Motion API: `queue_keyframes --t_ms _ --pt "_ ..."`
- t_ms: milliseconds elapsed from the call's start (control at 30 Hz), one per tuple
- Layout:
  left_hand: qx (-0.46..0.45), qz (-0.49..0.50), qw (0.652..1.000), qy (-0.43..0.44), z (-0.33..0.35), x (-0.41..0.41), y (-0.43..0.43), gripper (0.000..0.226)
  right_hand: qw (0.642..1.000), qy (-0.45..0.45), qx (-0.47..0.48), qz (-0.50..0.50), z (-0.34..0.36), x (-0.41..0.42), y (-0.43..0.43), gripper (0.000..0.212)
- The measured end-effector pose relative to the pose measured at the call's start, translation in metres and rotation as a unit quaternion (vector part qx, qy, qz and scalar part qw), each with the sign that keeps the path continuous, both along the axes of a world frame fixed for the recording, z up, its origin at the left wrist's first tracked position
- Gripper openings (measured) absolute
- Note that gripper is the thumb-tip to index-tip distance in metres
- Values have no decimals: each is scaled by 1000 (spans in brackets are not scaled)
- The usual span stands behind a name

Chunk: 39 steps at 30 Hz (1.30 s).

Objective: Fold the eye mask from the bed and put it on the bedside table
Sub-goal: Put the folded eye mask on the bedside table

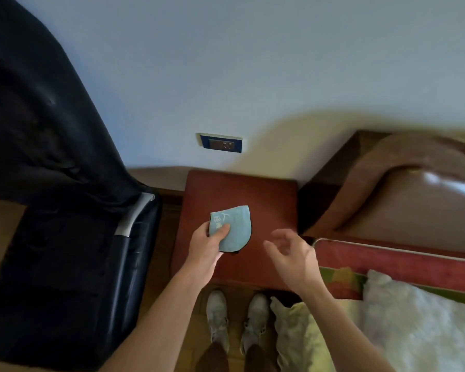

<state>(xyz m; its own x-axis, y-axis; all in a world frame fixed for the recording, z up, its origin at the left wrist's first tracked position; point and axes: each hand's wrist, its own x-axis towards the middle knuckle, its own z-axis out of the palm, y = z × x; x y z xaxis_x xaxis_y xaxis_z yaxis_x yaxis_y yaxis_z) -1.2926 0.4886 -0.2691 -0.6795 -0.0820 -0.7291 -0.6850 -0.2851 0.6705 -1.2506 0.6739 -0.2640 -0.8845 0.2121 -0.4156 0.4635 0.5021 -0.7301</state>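
The eye mask (235,226) is light blue with pale lettering and a dark edge, folded in half. My left hand (208,244) grips it by its near left corner, thumb on top, over the reddish-brown bedside table (269,205). Whether the mask touches the tabletop I cannot tell. My right hand (290,253) hovers to the right of the mask, over the table's near right part, fingers spread and curled, holding nothing.
A black chair (65,237) stands left of the table. The bed (387,312), with a wooden headboard, red edge and white bedding, lies to the right. A wall socket (222,143) sits above the table. My shoes (236,315) stand on the wood floor.
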Motion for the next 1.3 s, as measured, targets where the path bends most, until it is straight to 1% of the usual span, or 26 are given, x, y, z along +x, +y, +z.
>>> queue_keyframes --t_ms 67,133,233,267,333,433,500,600,667,700,733,767,800,867,933,967,1033,1067,1100,1233,1300 --pt "-26 -20 999 -9 -43 -7 -3 27 994 9 77 74 -48 4 -3 31" --pt "-49 -42 998 -18 -86 -14 -7 25 978 4 143 151 -96 7 -3 36" --pt "-99 -72 992 -18 -143 -29 -9 11 953 -4 210 220 -157 9 -2 45" --pt "-124 -81 989 -15 -159 -35 -9 6 943 -3 233 237 -174 10 -2 50" --pt "-183 -105 978 0 -185 -47 -8 8 929 11 266 259 -199 11 -2 59" --pt "-249 -139 958 27 -210 -57 -4 10 921 27 287 261 -224 14 -6 68" --pt "-290 -169 941 47 -220 -60 -1 15 921 25 291 257 -235 15 -9 69" --pt "-354 -221 905 88 -228 -59 -1 21 921 3 292 259 -243 17 -17 66" --pt "-385 -242 883 118 -231 -59 -3 23 917 -20 292 271 -246 20 -21 70" --pt "-405 -251 869 135 -231 -59 -5 30 916 -28 291 274 -248 21 -21 71" --pt "-430 -260 850 159 -231 -59 -7 42 916 -30 292 275 -249 21 -22 71" --pt "-454 -274 827 188 -229 -58 -10 53 915 -32 293 274 -249 22 -22 70" --pt "-479 -291 798 221 -228 -56 -14 58 915 -34 294 276 -250 22 -21 70" --pt "-525 -349 722 284 -226 -47 -21 54 913 -42 292 281 -249 21 -21 69" --pt "-539 -424 650 329 -227 -32 -28 46 916 -42 288 277 -247 20 -21 68" --pt "-534 -463 624 335 -227 -25 -31 46 917 -43 286 276 -246 20 -21 68" --pt "-528 -529 582 322 -232 -14 -35 56 917 -43 285 277 -246 20 -21 67" --pt "-529 -545 570 314 -236 -11 -36 60 917 -37 284 278 -247 21 -21 67" --pt "-530 -554 566 304 -238 -9 -36 62 917 -39 284 279 -246 22 -21 67" --pt "-522 -565 573 282 -244 -13 -29 65 909 -49 294 291 -251 22 -20 69" --pt "-524 -570 571 273 -246 -15 -25 66 904 -57 298 302 -253 23 -20 71"
